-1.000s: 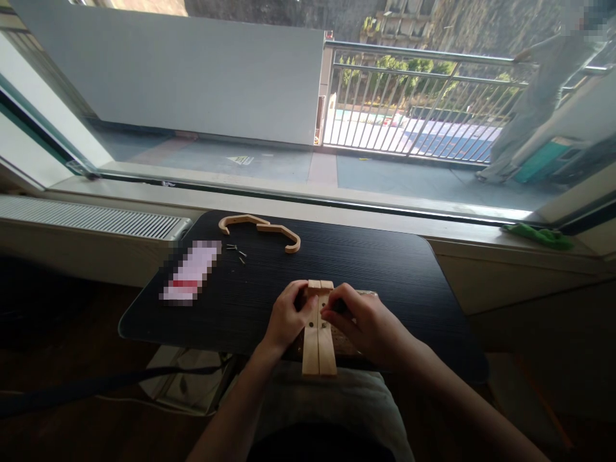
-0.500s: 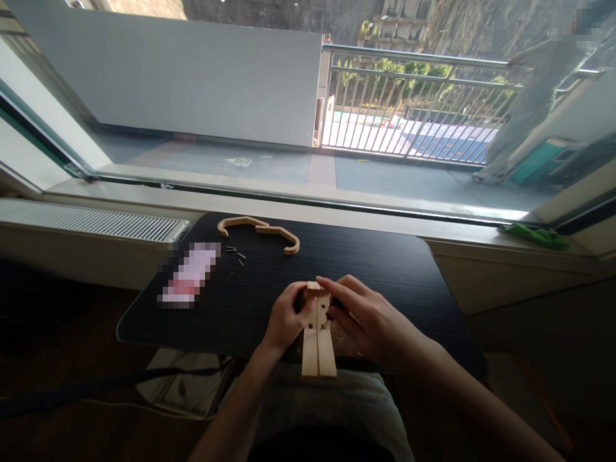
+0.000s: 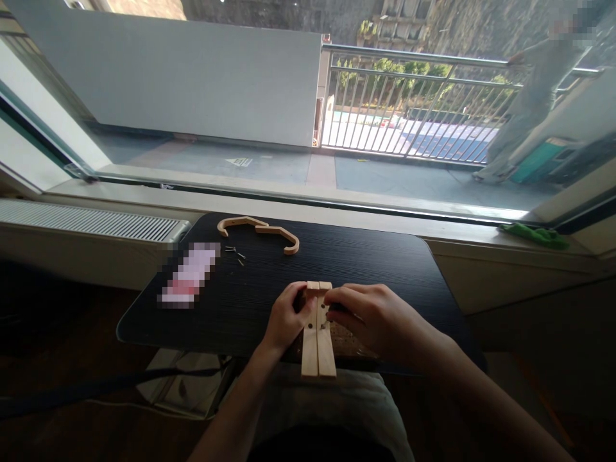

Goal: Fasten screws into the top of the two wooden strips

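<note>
Two pale wooden strips point(image 3: 318, 353) lie side by side at the table's near edge, with a block across their far end and dark round holes along them. My left hand point(image 3: 287, 316) is closed on their left side, its thumb pressing the top near the far end. Over the right strip, my right hand point(image 3: 363, 312) is closed in a pinch round a small dark tool point(image 3: 328, 315). A thin metal part shows below it at a hole in the strip. My fingers hide most of the tool, so its exact kind is unclear.
On the black table point(image 3: 366, 256) lie two curved wooden pieces point(image 3: 283, 234) and several small screws point(image 3: 235, 252). A blurred pink packet point(image 3: 190, 276) is at the left. Behind stand a radiator point(image 3: 96, 221) and a window sill with a green cloth point(image 3: 534, 235). A person stands outside.
My right hand has drawn its fingers back from the far end block and curled them in lower, round the small tool. The left hand and the wooden strips stay put.
</note>
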A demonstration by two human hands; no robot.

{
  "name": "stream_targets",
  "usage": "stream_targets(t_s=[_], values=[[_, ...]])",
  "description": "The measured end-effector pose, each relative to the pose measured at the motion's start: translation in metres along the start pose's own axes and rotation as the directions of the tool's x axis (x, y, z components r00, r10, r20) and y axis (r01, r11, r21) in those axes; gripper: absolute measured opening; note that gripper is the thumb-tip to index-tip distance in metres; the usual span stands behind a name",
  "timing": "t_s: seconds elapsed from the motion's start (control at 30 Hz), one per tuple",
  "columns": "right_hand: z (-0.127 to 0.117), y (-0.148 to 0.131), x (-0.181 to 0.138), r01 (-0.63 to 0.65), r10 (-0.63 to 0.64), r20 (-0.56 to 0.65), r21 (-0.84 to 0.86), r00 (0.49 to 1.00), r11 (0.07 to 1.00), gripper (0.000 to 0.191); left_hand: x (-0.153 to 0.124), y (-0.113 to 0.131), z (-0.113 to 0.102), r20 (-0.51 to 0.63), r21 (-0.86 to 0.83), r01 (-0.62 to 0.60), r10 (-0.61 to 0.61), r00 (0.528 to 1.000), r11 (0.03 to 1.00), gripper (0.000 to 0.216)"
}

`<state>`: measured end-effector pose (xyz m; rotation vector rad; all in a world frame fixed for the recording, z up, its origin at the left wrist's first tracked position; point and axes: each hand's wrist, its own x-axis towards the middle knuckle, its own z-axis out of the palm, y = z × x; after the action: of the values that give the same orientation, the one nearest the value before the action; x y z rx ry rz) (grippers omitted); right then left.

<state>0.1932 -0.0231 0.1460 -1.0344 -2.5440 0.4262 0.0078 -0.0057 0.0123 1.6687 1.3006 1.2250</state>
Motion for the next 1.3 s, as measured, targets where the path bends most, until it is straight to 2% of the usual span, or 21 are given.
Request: stream_targets(t_s=[0.4,0.93,1.13,1.3], values=[[-0.001,-0.001,0.0,0.007,-0.008,-0.023,-0.01,1.0,1.0,0.006,0.0,0.002,-0.001,0.009,-0.001,0.004,-0.004,1.0,1.0,0.02],[-0.001,-0.001,0.005,-0.009,0.012,0.05,-0.075,0.999,0.997,0.015,0.0,0.002,-0.001,0.009,0.009,0.001,-0.001,1.0,1.0,0.018],[0.006,-0.003,0.009,-0.095,0.109,0.11,-0.122,0.988,0.988,0.018,0.0,0.002,-0.001,0.013,-0.009,-0.011,0.011,1.0,1.0,0.02],[0.012,-0.005,0.013,-0.109,0.124,0.122,-0.123,0.985,0.986,0.02,0.0,0.002,-0.002,0.029,-0.02,0.014,-0.013,1.0,1.0,0.022]])
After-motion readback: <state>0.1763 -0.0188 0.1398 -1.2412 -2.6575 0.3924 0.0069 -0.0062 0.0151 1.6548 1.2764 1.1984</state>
